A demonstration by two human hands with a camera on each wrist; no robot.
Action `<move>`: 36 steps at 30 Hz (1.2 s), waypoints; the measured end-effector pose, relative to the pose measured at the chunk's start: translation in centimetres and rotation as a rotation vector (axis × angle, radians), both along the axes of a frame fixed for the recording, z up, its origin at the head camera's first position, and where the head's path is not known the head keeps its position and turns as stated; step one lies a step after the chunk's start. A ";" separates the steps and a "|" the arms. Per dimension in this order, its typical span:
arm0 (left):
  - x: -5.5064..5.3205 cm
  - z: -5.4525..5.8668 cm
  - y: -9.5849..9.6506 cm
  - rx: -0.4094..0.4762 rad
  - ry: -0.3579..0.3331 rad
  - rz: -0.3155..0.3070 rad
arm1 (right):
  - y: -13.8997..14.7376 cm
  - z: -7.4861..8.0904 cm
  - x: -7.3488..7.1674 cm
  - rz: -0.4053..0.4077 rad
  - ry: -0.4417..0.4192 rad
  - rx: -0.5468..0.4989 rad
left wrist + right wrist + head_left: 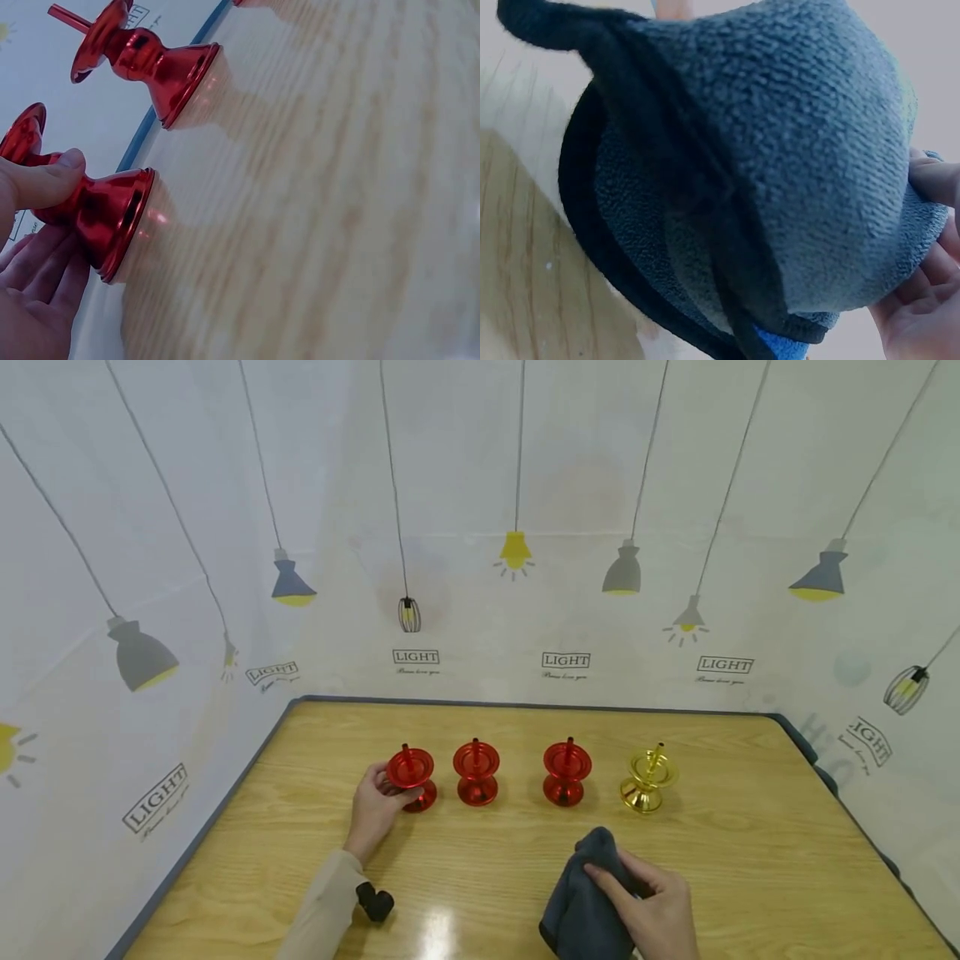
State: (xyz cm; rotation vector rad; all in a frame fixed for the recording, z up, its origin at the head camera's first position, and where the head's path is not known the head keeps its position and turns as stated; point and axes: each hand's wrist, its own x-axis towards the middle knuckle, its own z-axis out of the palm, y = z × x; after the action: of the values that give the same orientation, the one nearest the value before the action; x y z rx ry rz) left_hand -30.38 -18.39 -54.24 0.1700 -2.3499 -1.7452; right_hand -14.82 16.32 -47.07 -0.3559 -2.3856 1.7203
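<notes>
My left hand (372, 810) holds the leftmost shiny red candle holder (411, 767), which stands on the table. In the left wrist view the thumb lies over the narrow stem of this red candle holder (112, 214), fingers behind it. Two more red candle holders, a middle-left one (477, 763) and a middle-right one (566, 763), stand upright to its right, then a gold candle holder (642, 793). Nearer the front, my right hand (658, 906) pinches a folded dark grey cloth (588, 897). The right wrist view shows the cloth's dark hemmed edge (697, 165) close up.
The wooden table (480, 860) has a dark rim (525, 703) along its back. Behind and around it hangs a pale sheet (465, 460) printed with lamps. A small black device (374, 902) sits at my left wrist, by the beige sleeve (324, 906).
</notes>
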 end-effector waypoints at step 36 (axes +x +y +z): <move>-0.3 0.0 0.4 -0.091 -0.010 -0.023 | 5.5 2.2 1.6 -0.244 -0.053 0.026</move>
State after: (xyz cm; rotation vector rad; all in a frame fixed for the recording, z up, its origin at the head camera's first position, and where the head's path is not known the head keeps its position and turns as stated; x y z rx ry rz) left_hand -30.72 -17.98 -54.24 0.1385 -2.4419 -1.6466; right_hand -13.27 21.79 -44.82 -0.6659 -2.2862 1.5880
